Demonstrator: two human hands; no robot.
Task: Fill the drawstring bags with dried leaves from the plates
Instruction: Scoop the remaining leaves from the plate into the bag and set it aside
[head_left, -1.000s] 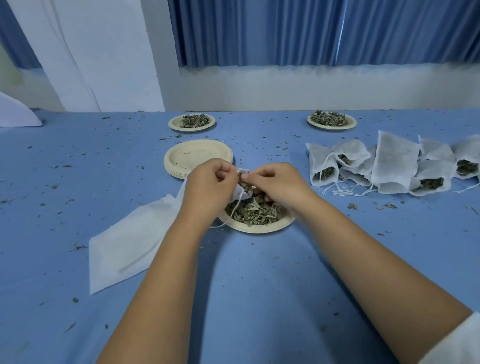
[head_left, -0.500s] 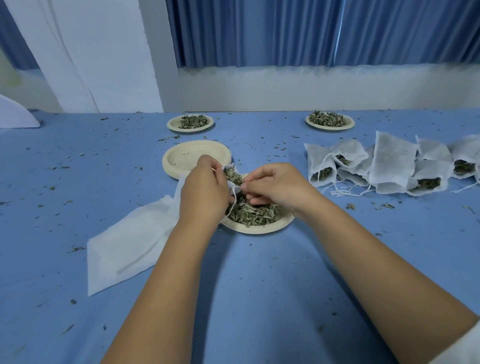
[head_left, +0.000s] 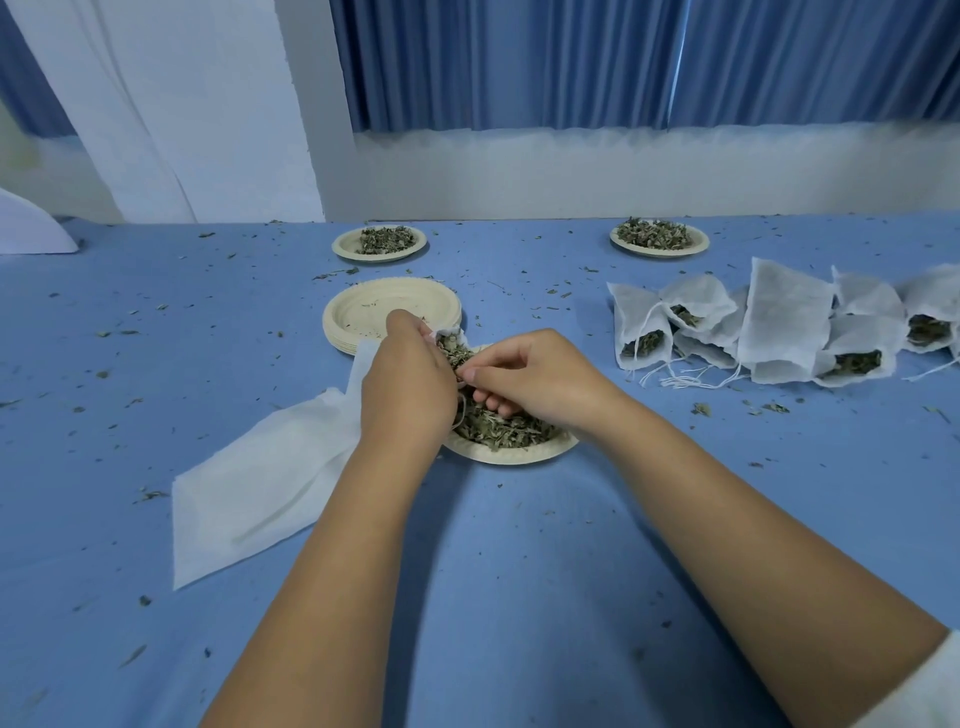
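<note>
Over a paper plate (head_left: 511, 453) heaped with dried leaves (head_left: 498, 427), my left hand (head_left: 408, 382) grips a small white drawstring bag (head_left: 451, 345) whose mouth shows leaves inside. My right hand (head_left: 537, 376) is beside it with fingers curled, pinching at the bag's edge and leaves above the plate. The bag is mostly hidden behind my left hand. Several filled white bags (head_left: 769, 327) lie in a pile at the right.
A stack of empty paper plates (head_left: 392, 312) sits just behind my hands. Two more plates with leaves (head_left: 379, 242) (head_left: 658, 237) stand at the table's far side. Flat white bags (head_left: 260, 478) lie at the left. Leaf crumbs are scattered over the blue cloth.
My left hand has turned and lifted the bag so its leaf-filled mouth shows. My right hand has dropped lower toward the plate's leaves.
</note>
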